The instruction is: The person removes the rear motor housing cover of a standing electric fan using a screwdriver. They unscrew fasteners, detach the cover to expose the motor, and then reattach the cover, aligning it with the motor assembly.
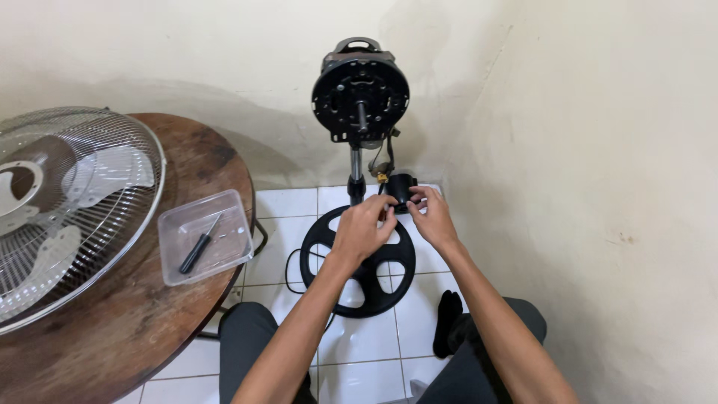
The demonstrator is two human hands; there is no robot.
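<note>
Round wooden table [149, 329] lower left carries fan grille [71, 209] and clear tray [206, 236]; frame centre, stripped fan stand [359, 97]; below it left hand [363, 228] and right hand [432, 217] pinch small black housing [402, 188], likely light, rigid, best gripped by its sides.

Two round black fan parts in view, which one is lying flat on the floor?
The spoked base, lying flat on the white tiles under both hands. The other black disc, the motor face, stands upright atop the pole with its shaft pointing at the camera.

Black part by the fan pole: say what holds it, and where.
Both hands: right hand grips the black part at its right side; left hand fingertips touch its lower left.
</note>
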